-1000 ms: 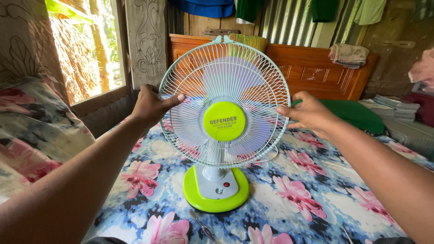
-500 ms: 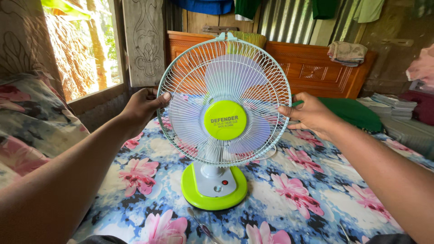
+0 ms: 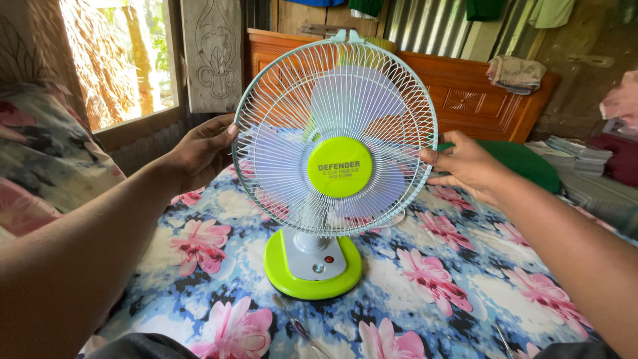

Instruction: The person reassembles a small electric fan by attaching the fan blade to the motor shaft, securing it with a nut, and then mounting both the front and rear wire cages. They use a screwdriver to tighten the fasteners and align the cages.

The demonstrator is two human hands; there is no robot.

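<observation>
A table fan (image 3: 286,100) stands upright on a floral bedsheet (image 3: 425,279). It has a round white wire guard, pale blades, a lime green hub (image 3: 339,167) and a lime green base (image 3: 312,274) with a grey panel and a red button. My left hand (image 3: 199,149) holds the guard's left rim, fingertips on the wire. On the guard's right rim sits my right hand (image 3: 465,166), thumb in front and fingers behind.
A thin screwdriver (image 3: 297,326) lies on the sheet just in front of the base. A carved wooden headboard (image 3: 478,100) stands behind the fan, with a window (image 3: 119,60) at left, a green cushion (image 3: 525,163) and stacked papers (image 3: 578,149) at right.
My left hand has slid from the front of the guard out to its left rim. The right hand stays on the right rim. The fan sits slightly further right in view.
</observation>
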